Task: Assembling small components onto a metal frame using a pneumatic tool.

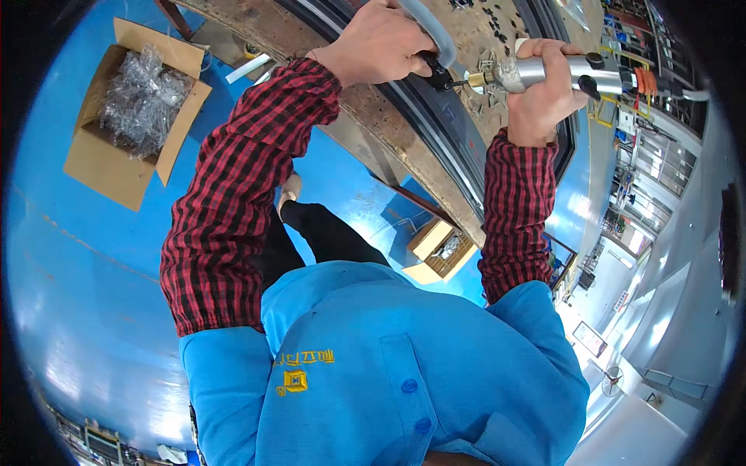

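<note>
My right hand (542, 97) is wrapped around a silver pneumatic screwdriver (571, 72), whose brass tip points left at a small black part (437, 75). My left hand (378, 44) pinches that black part and holds it against a long dark frame (451, 147) lying on a worn brown workbench (373, 116). A grey curved hose (430, 27) passes just over the left hand's fingers. Both forearms wear red-and-black checked sleeve covers over a blue jacket.
Several small metal fittings (491, 64) lie on the bench beside the tool tip. An open cardboard box of clear plastic bags (128, 109) sits on the blue floor at the left. A smaller open box (440, 250) stands under the bench. Machines and shelves fill the right edge.
</note>
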Demonstrator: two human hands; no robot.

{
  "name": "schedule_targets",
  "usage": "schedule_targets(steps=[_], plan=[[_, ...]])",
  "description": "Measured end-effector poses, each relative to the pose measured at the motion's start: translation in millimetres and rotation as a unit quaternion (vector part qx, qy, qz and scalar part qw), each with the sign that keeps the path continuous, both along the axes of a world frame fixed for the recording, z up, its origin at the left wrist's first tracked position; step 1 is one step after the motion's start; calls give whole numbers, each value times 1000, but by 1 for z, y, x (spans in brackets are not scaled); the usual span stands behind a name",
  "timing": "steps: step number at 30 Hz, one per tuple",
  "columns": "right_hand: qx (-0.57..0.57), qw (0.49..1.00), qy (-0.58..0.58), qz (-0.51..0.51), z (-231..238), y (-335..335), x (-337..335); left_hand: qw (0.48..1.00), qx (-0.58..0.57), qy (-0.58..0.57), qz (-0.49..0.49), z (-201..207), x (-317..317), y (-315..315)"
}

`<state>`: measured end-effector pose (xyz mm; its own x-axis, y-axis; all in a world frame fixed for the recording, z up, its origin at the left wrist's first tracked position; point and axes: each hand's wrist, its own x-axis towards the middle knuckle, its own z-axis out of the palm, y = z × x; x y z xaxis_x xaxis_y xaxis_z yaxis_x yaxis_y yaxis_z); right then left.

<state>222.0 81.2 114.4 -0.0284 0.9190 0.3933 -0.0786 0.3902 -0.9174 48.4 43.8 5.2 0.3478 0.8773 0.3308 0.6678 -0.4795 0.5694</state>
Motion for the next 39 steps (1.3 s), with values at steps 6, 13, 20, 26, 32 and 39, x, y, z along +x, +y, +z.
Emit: schedule_targets(steps=[6,13,20,26,32,39], plan=[[184,967,-51,171,-9,-16,19,998,60,11,8,-13,6,0],[153,976,-81,129,-5,-27,9,987,152,10,52,-23,7,-2],[156,973,-54,160,-8,-24,11,982,175,-31,70,-6,5,-14],[100,990,-39,89,-15,-36,11,990,133,-18,52,-8,4,-15],[117,987,0,114,-25,-32,12,993,106,-32,42,-10,5,-13],[75,995,21,68,-18,-30,9,991,122,-39,25,-5,1,-12]])
